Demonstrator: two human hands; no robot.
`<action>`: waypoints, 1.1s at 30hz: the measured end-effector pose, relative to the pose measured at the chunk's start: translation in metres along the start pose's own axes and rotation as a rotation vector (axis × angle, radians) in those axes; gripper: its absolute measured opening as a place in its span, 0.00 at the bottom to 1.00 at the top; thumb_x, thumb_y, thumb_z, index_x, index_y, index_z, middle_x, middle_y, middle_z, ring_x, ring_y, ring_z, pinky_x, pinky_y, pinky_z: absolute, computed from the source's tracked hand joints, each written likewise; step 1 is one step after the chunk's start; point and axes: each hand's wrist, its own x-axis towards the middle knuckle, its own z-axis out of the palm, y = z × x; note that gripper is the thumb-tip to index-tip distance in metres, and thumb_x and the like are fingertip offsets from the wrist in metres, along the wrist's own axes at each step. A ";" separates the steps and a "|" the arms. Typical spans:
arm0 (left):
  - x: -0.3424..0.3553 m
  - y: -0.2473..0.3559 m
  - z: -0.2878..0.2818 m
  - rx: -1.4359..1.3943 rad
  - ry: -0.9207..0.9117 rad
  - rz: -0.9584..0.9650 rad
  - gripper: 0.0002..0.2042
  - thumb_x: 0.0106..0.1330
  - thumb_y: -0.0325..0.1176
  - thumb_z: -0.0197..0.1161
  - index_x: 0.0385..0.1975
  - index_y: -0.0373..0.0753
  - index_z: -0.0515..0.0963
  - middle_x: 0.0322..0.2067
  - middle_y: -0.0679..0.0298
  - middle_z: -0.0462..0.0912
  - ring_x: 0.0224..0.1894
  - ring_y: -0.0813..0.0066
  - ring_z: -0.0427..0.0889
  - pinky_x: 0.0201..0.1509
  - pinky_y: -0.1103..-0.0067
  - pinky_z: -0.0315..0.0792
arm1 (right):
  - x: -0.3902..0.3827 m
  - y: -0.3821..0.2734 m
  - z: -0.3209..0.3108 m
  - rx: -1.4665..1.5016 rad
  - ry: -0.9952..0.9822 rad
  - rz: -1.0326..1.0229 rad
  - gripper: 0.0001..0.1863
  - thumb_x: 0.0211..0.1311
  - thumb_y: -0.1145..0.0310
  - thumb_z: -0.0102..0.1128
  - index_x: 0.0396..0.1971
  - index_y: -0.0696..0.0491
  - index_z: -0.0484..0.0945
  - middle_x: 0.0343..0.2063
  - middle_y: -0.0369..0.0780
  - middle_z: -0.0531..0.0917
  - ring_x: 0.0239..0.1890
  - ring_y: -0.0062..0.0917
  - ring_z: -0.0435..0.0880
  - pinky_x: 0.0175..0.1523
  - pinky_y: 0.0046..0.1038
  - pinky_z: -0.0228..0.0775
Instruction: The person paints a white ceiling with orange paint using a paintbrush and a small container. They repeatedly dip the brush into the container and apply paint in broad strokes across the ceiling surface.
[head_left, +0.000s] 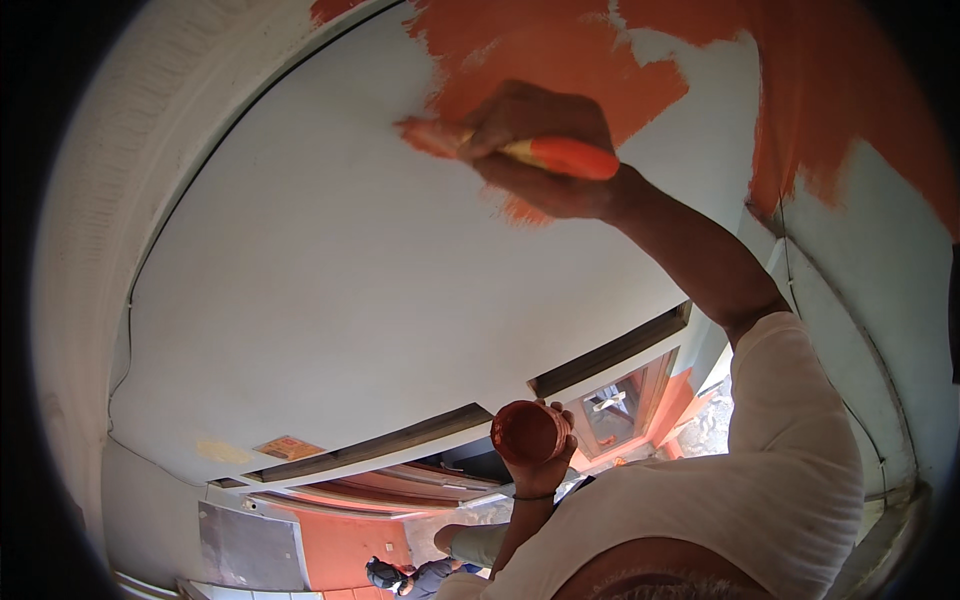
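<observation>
The right hand (548, 122) grips the brush (573, 157) and the left hand (540, 478) clasps the uncovered cup (527, 432), which (judging by its place) could splash the white shirt (710, 500) if tilted

Brush bristles (428, 136) blurred, left hand (541, 478) partly hidden behind cup (527, 432), distant person (428, 576) cut off below

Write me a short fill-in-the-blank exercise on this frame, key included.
1. The painting tool in the right hand is a ____.
2. The round cup is held in the ____ hand.
3. In the picture, the cup appears ____ the right hand.
4. The paint patches on the pale surface are ____.
Missing words: paintbrush; left; below; orange.
</observation>
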 end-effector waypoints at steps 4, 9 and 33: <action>0.007 0.003 0.002 0.025 0.006 0.002 0.32 0.69 0.62 0.61 0.61 0.40 0.77 0.60 0.51 0.77 0.65 0.50 0.73 0.57 0.57 0.82 | -0.019 0.037 -0.068 0.055 0.261 0.524 0.10 0.59 0.82 0.73 0.39 0.56 0.85 0.34 0.34 0.85 0.38 0.17 0.85 0.43 0.22 0.79; -0.002 0.002 -0.003 -0.002 0.034 0.012 0.31 0.69 0.59 0.64 0.61 0.40 0.76 0.60 0.51 0.76 0.65 0.50 0.73 0.57 0.55 0.83 | -0.036 0.066 -0.149 0.191 0.434 0.289 0.09 0.61 0.89 0.64 0.34 0.58 0.80 0.31 0.36 0.80 0.34 0.20 0.81 0.38 0.24 0.75; 0.027 -0.021 0.013 -0.024 0.006 -0.170 0.31 0.68 0.57 0.65 0.65 0.45 0.74 0.63 0.54 0.74 0.68 0.54 0.69 0.59 0.56 0.81 | -0.070 0.079 -0.149 -0.349 0.298 0.301 0.04 0.67 0.79 0.67 0.40 0.57 0.86 0.40 0.40 0.88 0.44 0.26 0.89 0.52 0.27 0.84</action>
